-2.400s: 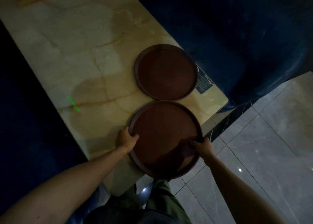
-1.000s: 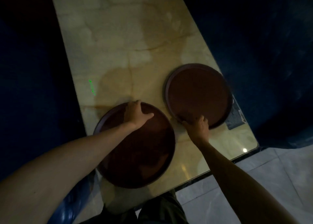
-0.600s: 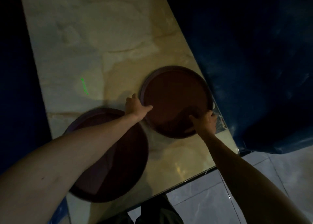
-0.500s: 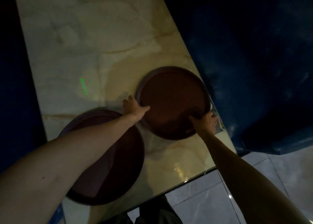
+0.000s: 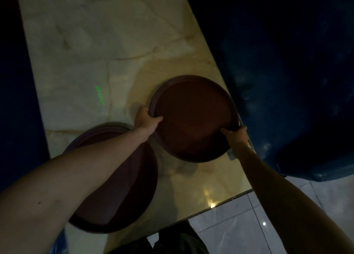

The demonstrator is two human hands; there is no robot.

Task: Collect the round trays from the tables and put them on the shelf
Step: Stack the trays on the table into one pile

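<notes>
Two round brown trays are on a pale marble table. The far tray is near the table's right edge, tilted with its left side raised. My left hand grips its left rim, thumb inside. My right hand grips its right near rim. The near tray lies flat at the table's front left, partly hidden under my left forearm.
Dark blue seating flanks the table on the right, and another dark seat lies along the left. A small card lies under my right hand at the table edge. Grey tiled floor is at bottom right. A green light spot marks the tabletop.
My hands left the near tray, which was slid to the left, and both took hold of the far tray. Its left side has since lifted off the table.
</notes>
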